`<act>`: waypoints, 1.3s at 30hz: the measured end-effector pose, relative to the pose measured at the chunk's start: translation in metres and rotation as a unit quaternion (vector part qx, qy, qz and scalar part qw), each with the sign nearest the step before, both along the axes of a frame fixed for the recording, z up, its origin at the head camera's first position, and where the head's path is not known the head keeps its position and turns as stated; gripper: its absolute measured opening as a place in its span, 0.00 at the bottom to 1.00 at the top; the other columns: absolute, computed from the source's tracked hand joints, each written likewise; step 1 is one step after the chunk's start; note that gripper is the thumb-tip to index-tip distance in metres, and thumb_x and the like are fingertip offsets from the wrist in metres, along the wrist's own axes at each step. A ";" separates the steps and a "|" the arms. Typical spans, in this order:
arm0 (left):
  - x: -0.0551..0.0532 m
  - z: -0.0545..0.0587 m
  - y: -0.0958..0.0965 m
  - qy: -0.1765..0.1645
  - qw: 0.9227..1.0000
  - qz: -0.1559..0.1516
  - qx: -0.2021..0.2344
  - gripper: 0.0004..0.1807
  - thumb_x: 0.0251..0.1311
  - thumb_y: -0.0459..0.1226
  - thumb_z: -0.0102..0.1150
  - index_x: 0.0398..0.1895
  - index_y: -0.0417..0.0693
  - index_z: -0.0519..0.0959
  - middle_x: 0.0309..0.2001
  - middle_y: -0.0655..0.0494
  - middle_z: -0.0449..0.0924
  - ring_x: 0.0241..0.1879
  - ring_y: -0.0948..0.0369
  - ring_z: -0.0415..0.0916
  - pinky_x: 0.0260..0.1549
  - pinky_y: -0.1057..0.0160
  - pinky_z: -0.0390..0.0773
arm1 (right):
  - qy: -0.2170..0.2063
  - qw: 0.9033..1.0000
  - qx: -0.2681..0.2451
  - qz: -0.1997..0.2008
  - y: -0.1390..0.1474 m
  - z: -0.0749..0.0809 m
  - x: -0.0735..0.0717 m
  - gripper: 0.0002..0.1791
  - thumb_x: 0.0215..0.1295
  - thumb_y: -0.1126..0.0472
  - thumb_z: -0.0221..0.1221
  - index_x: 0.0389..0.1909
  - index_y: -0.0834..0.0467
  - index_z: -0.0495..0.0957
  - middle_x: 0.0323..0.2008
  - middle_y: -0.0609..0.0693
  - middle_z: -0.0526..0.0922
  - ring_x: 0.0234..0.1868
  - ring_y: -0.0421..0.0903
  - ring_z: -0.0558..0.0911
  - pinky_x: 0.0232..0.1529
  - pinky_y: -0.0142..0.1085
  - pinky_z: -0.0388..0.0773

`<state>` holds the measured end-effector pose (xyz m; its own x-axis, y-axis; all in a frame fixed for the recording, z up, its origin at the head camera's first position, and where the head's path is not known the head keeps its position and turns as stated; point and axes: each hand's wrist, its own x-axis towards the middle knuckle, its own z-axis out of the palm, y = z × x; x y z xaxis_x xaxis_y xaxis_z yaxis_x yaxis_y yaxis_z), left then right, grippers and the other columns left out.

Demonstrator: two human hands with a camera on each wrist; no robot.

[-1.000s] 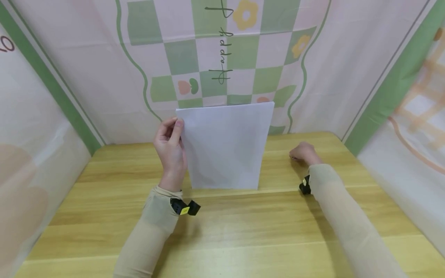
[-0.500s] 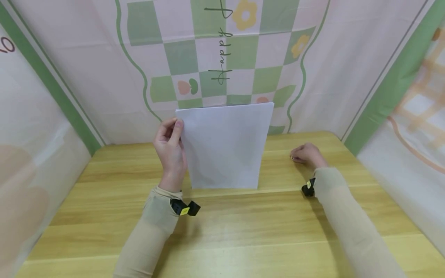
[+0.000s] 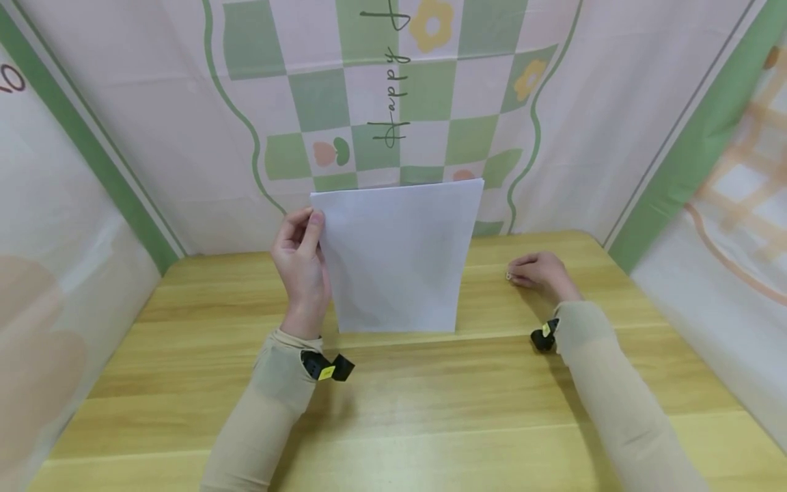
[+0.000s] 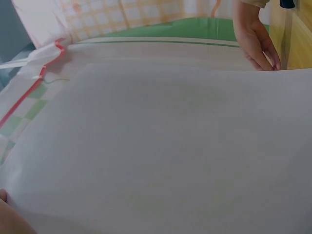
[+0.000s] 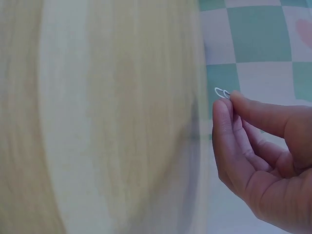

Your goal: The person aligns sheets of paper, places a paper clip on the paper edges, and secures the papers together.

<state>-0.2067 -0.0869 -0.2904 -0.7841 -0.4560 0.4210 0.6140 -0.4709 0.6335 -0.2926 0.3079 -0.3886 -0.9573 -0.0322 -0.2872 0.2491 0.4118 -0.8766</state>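
Observation:
My left hand (image 3: 302, 263) pinches the upper left edge of several white paper sheets (image 3: 398, 260), thumb in front and fingers behind. The sheets stand upright, their lower edge at the tabletop, and fill most of the left wrist view. To their right, above the table, my right hand (image 3: 541, 272) pinches a small paper clip (image 5: 222, 92) between thumb and index finger. Its looped wire end sticks out past the fingertips in the right wrist view; the rest of the clip is hidden by them. A gap separates the clip from the sheets' right edge.
The wooden table (image 3: 393, 410) reaches back to a curtain (image 3: 424, 102) with green checks and flowers. Further fabric panels hang at the left and right sides. A black wrist camera (image 3: 544, 335) sits on the right sleeve, another wrist camera (image 3: 326, 367) on the left.
My right hand has turned and its fingertips have shifted slightly left, so the clip now shows at their tips. The left hand and the sheets have stayed in place.

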 end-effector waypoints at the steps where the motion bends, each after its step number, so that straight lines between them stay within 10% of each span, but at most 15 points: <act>1: 0.000 0.000 0.000 0.000 1.000 0.000 -0.001 0.02 0.57 0.29 0.62 0.30 0.44 0.81 0.33 0.53 0.77 0.34 0.62 0.73 0.36 0.71 0.75 | 0.002 1.000 0.005 0.002 0.000 0.001 0.000 0.25 0.66 0.65 0.56 0.58 0.76 0.65 0.29 0.43 0.83 0.31 0.35 0.84 0.44 0.31 0.80; 16: -0.001 -0.001 0.002 0.002 1.000 0.002 0.006 0.00 0.57 0.29 0.62 0.30 0.41 0.81 0.31 0.54 0.78 0.33 0.62 0.73 0.35 0.71 0.75 | 0.029 0.998 0.053 0.006 -0.010 0.017 0.009 0.23 0.68 0.62 0.55 0.58 0.73 0.68 0.31 0.41 0.82 0.35 0.35 0.83 0.52 0.40 0.78; 39: -0.001 -0.001 0.003 0.004 1.000 0.004 0.006 0.07 0.59 0.26 0.59 0.28 0.46 0.81 0.31 0.55 0.77 0.33 0.63 0.74 0.36 0.71 0.75 | 0.111 0.994 0.013 0.019 -0.030 0.053 0.027 0.24 0.65 0.62 0.58 0.55 0.74 0.68 0.28 0.38 0.82 0.32 0.32 0.82 0.41 0.26 0.80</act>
